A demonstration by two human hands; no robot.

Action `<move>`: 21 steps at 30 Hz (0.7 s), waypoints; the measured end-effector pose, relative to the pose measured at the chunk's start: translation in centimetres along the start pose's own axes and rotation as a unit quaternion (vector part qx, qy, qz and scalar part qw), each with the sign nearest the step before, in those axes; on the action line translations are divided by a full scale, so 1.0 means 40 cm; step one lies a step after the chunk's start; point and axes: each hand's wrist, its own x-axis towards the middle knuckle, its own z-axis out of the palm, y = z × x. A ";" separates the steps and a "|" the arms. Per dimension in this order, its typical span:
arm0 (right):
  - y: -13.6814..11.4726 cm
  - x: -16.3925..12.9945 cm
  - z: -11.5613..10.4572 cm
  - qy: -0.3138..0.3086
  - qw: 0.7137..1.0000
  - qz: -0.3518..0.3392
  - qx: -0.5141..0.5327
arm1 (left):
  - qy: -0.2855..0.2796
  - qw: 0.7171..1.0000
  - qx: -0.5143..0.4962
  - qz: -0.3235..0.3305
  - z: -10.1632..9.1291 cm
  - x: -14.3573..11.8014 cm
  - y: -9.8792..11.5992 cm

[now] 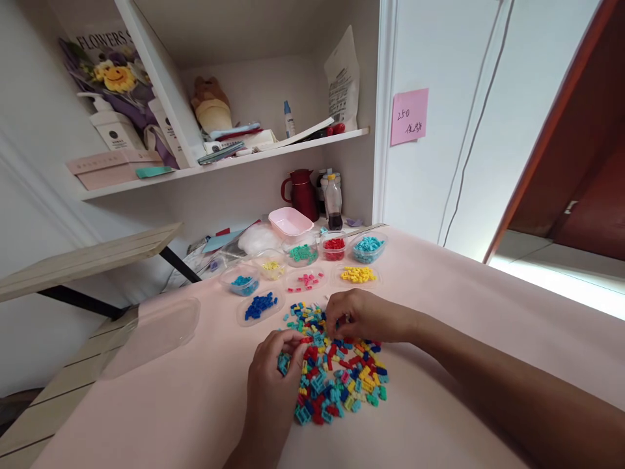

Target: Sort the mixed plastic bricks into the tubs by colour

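- Our left hand (271, 378) rests on the near-left edge of the brick pile (334, 371), fingers curled with the tips pressed into the bricks; we cannot tell whether it pinches one.
- Our right hand (359, 317) lies on the far side of the pile, fingers bent down and bunched at the bricks under them; whether they grip a piece is hidden.
- The pile sits on the pink table (463, 306) between our hands, a loose heap of small red, yellow, teal, blue and pink bricks.
- Just beyond the pile lie three lids: one with blue bricks (260, 305), one with pink bricks (305, 281), one with yellow bricks (358, 275).
- Behind those stand clear tubs: light blue (243, 283), pale yellow (271, 265), green (303, 253), red (334, 245) and teal (368, 245).
- A pink tray (290, 222) stands behind the tubs, near a dark red jug (301, 193) and a bottle (334, 201) with dark liquid.
- An empty clear lid (156, 332) lies well to the left on the table.
- A pink note (409, 116) on the wall reads "250" with handwritten characters beneath that we cannot make out.
- On the upper shelf (224, 163), a bouquet wrap (105, 62) reads "FLOWERS"; a pump bottle (114, 127) stands beside it, label too small to read.
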 end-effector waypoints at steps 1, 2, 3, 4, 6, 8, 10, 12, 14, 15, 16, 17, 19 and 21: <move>-0.001 0.000 0.003 -0.008 1.000 0.000 -0.010 | 0.000 1.000 -0.002 -0.004 0.001 0.001 -0.001; -0.003 -0.001 0.007 -0.012 1.000 -0.001 -0.021 | 0.000 1.000 -0.002 -0.006 0.001 0.001 -0.002; -0.006 -0.001 0.010 -0.014 0.999 -0.003 -0.030 | -0.001 1.000 -0.003 -0.006 0.002 0.001 -0.002; -0.008 -0.001 0.012 -0.015 0.999 -0.006 -0.037 | -0.004 1.000 -0.003 -0.006 0.003 0.001 -0.003; -0.011 0.000 0.014 -0.015 0.999 -0.009 -0.044 | -0.007 1.000 -0.002 0.002 0.004 0.000 -0.004; -0.012 0.000 0.014 -0.012 0.999 -0.011 -0.044 | -0.010 1.000 -0.003 0.013 0.004 -0.001 -0.004; -0.012 0.000 0.015 -0.011 0.999 -0.013 -0.042 | -0.012 1.000 -0.003 0.024 0.005 -0.001 -0.004; -0.012 0.002 0.019 -0.016 0.999 -0.016 -0.042 | -0.017 0.999 -0.002 0.030 0.006 -0.001 -0.005; -0.014 0.004 0.025 -0.020 0.998 -0.017 -0.049 | -0.020 0.999 -0.001 0.033 0.006 -0.001 -0.006; -0.015 0.005 0.028 -0.020 0.998 -0.017 -0.053 | -0.022 0.999 -0.001 0.033 0.007 -0.001 -0.006; -0.017 0.006 0.031 -0.020 0.998 -0.015 -0.058 | -0.023 0.999 0.000 0.033 0.007 -0.001 -0.006; -0.018 0.007 0.033 -0.019 0.998 -0.013 -0.062 | -0.024 0.999 0.001 0.032 0.007 -0.001 -0.007; -0.020 0.009 0.036 -0.018 0.998 -0.009 -0.065 | -0.028 0.999 0.004 0.030 0.008 -0.001 -0.007; -0.020 0.010 0.037 -0.016 0.998 -0.005 -0.058 | -0.030 0.999 0.007 0.029 0.008 -0.002 -0.008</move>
